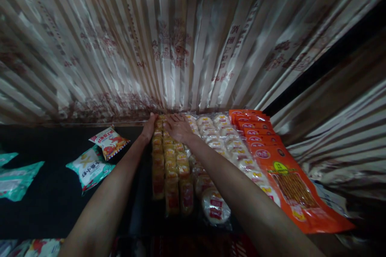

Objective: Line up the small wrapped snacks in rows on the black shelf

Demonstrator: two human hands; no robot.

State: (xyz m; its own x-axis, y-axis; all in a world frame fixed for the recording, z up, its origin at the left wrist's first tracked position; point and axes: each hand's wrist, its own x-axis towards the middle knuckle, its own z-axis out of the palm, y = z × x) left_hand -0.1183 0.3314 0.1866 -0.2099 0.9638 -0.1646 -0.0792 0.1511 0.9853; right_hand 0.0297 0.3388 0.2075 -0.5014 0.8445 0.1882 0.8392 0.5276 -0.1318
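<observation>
Right hand (178,127) spread open atop yellow wrapped cakes (170,164), left hand (148,128) at their side, grip unclear from here, orange bags (276,160) right of both

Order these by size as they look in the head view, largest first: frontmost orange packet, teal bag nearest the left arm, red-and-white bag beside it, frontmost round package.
1. Orange packet
2. Teal bag
Unranked: the red-and-white bag and round package look close in size, the latter being nearer the camera.
</observation>
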